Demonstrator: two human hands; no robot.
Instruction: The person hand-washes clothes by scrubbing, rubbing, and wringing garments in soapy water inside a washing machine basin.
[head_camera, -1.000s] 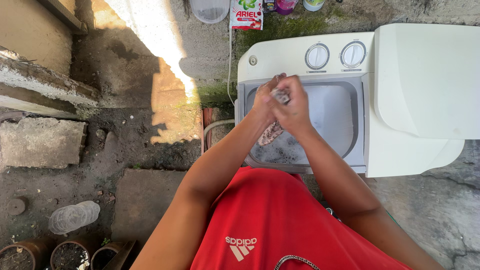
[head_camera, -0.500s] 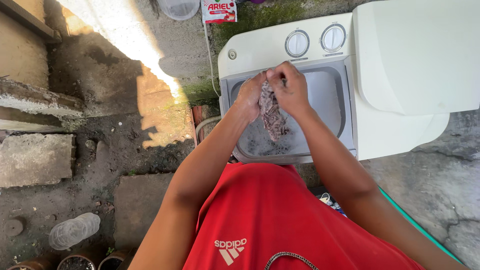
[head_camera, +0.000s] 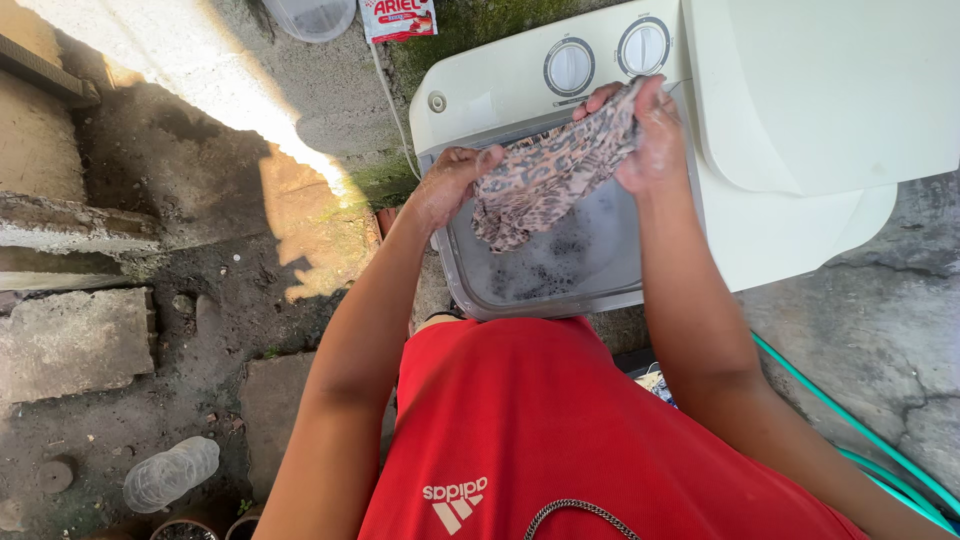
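cloth (head_camera: 548, 175): patterned, wet, stretched between both hands above the open tub (head_camera: 560, 265) of soapy water. left hand (head_camera: 450, 180): grip clenched on the cloth's near-left end. right hand (head_camera: 645, 130): grip clenched on its far-right end, just near the dials (head_camera: 570, 67). washer (head_camera: 800, 90): white, lid raised at right. hose (head_camera: 860, 440): green, on the ground, near right. bottle (head_camera: 170, 473): clear, lying near left.
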